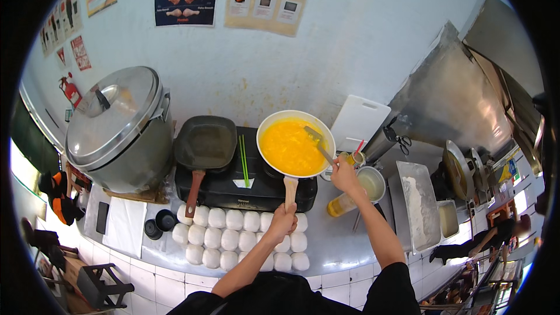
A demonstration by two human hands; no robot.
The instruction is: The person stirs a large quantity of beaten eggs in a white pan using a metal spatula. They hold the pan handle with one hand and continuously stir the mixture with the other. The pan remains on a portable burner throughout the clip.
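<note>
My left hand is closed around the wooden handle of a white-lined frying pan, which sits over the right side of a black gas stove. Yellow egg mixture, with some pale curds, covers the pan's bottom. My right hand grips a spatula whose blade rests in the egg at the pan's right side. A dark square grill pan with a brown handle is on the stove's left side. Several round white wrapped portions stand in rows in front of the stove.
A large lidded metal pot stands left, near two small black bowls. Right of the stove are a metal pot, a bottle of yellow liquid, a white cutting board and a floury metal tray. Another person is far right.
</note>
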